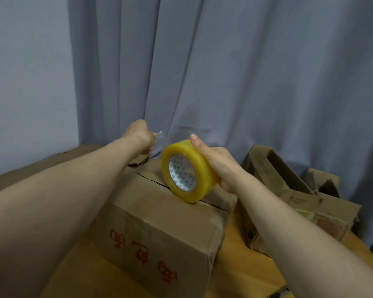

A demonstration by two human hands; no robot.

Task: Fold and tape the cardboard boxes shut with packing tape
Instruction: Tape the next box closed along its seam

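The right hand (221,166) is curled round the yellow tape roll (200,168), with the thumb on top and the fingers behind it. The roll stands on its edge, and its bottom touches the top of the cardboard box (159,220), right on the slit (152,181) where the two flaps meet. The left hand (140,134) is held out past the far end of the box and pinches the loose end of the clear tape (160,137). The tape runs through the air from that hand back to the roll. The box flaps are folded down flat, and red marks (142,254) show on its near side. The box sits in the middle of the wooden table (241,274). Open boxes (289,190) lie by the table's right edge, just beside the shut one. Flat brown cardboard (52,162) lies at the far left. A blue-grey curtain (224,72) hangs behind the table, next to a pale wall (26,82).
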